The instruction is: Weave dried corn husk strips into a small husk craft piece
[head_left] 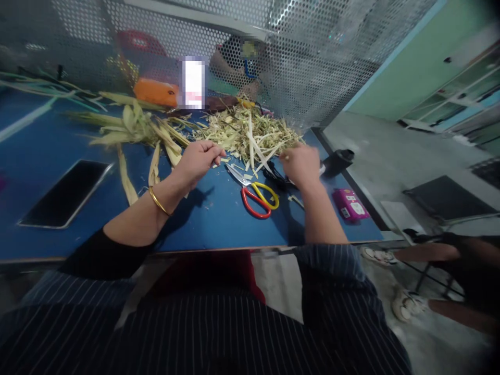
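Note:
My left hand [201, 159] is closed in a pinch over the blue table; whatever its fingertips hold is too small to make out. To the right, my right hand [301, 164] is also closed, its fingertips turned toward the pile and their contents unclear. Between and beyond the hands lies a heap of cut corn husk strips [242, 127], with long pale strips [255, 146] on top. Scissors [253, 191] with one red and one yellow handle rest in front, blades apart. Left of the heap are whole dried corn husks [135, 125]. Something black [276, 176] lies partly behind my right hand.
A dark phone [66, 192] lies on the blue table [195, 224] at left. An orange object [156, 92] and a lit, blurred screen [193, 80] stand by the perforated metal screen [312, 67]. A black cylinder [339, 161] and purple packet [350, 204] sit at right. Another person's legs [429, 252] are beyond.

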Tool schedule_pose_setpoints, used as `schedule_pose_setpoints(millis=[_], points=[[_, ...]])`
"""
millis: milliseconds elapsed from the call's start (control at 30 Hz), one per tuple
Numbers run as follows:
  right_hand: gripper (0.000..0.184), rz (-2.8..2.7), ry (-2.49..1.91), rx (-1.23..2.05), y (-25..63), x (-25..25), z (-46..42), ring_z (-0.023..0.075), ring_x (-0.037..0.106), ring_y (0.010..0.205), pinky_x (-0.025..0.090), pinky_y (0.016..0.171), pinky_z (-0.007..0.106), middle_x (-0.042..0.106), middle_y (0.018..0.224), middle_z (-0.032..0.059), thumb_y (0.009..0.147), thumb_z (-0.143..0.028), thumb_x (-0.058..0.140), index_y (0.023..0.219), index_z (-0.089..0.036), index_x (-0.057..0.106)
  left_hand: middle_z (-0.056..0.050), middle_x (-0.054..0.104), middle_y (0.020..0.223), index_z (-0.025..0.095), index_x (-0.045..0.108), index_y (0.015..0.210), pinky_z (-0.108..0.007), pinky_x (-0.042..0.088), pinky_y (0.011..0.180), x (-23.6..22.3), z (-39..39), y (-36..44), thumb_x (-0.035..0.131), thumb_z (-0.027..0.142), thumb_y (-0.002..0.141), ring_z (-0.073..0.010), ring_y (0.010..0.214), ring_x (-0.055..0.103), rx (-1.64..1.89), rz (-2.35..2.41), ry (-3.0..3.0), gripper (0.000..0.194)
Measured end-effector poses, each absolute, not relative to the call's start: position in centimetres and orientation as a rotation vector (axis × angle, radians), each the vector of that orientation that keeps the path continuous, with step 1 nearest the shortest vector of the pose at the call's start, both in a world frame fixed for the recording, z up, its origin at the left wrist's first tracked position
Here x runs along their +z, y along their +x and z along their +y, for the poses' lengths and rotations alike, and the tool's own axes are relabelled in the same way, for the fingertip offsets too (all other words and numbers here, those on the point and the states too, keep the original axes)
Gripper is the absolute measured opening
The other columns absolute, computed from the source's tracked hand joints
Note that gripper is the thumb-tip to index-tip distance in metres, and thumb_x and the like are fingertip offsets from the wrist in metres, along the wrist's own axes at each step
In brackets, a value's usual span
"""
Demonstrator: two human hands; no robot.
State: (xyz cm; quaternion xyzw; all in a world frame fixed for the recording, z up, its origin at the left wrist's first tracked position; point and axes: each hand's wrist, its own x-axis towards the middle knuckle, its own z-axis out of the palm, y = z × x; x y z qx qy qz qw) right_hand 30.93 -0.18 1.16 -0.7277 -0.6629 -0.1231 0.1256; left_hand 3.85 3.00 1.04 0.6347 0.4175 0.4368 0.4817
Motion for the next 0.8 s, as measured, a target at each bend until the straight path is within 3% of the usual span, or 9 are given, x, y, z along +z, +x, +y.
schedule_pose_setpoints(millis=[167,300,400,533,633,700,800], points=[[0.029,-2.392,-2.316,-0.631,32.2,-0.2,0.5,0.0294,0.055,0.106,0.022,0.107,0.053,0.068,0.097,0.0186,0.075,-0.011,0.051,0.091,-0.006,0.074,0.001,0.054,0.056,0.017,0.062,0.062,-0.025,0.03,0.049,1.0,2.6,4.2,0.055,0.019,0.077,-0.0075,0.048,0.036,1.021,1.029,1.592,0.017],[0.032,-2.43,-2.351,-0.725,31.6,-1.7,1.2,0.027,0.056,0.103,0.021,0.109,0.053,0.07,0.09,0.0158,0.082,-0.007,0.044,0.088,-0.009,0.075,0.001,0.055,0.056,0.017,0.062,0.062,-0.026,0.03,0.05,1.0,2.6,4.1,0.054,0.021,0.079,-0.0074,0.046,0.034,0.995,1.007,1.612,0.019],[0.035,-2.388,-2.356,-0.734,31.5,-1.9,1.4,0.0265,0.057,0.1,0.027,0.106,0.049,0.07,0.09,0.0171,0.085,-0.004,0.038,0.086,-0.008,0.073,0.001,0.055,0.056,0.017,0.064,0.064,-0.026,0.032,0.051,1.1,2.6,4.0,0.054,0.02,0.08,-0.0071,0.047,0.036,0.998,0.98,1.616,0.019],[0.036,-2.216,-2.382,-0.648,31.8,-1.3,1.3,0.028,0.062,0.093,0.04,0.086,0.041,0.068,0.102,0.0224,0.086,-0.005,0.034,0.105,-0.004,0.064,0.0,0.057,0.058,0.016,0.063,0.061,-0.025,0.032,0.052,1.0,2.7,4.0,0.054,0.018,0.08,-0.0064,0.048,0.038,1.028,0.96,1.613,0.021],[0.036,-2.007,-2.371,-0.398,32.1,-0.8,1.1,0.0262,0.065,0.085,0.043,0.074,0.034,0.072,0.097,0.016,0.086,-0.009,0.037,0.114,-0.011,0.059,-0.001,0.058,0.058,0.016,0.062,0.06,-0.025,0.032,0.052,0.9,2.7,4.0,0.054,0.018,0.081,-0.0068,0.049,0.039,1.04,0.96,1.608,0.023],[0.034,-1.962,-2.357,-0.311,32.2,-0.5,1.0,0.0263,0.066,0.086,0.044,0.071,0.032,0.073,0.095,0.0136,0.087,-0.011,0.039,0.114,-0.015,0.059,0.0,0.058,0.058,0.016,0.062,0.061,-0.025,0.034,0.053,0.9,2.6,4.0,0.053,0.017,0.082,-0.0068,0.049,0.039,1.03,0.964,1.6,0.023],[0.034,-2.053,-2.478,-0.343,32.0,-0.5,1.3,0.0287,0.067,0.094,0.047,0.074,0.033,0.071,0.106,0.0186,0.086,-0.01,0.041,0.11,-0.013,0.064,0.001,0.056,0.057,0.016,0.063,0.063,-0.026,0.036,0.057,1.0,2.2,4.1,0.052,0.016,0.083,-0.0064,0.048,0.038,1.006,0.968,1.591,0.023]])
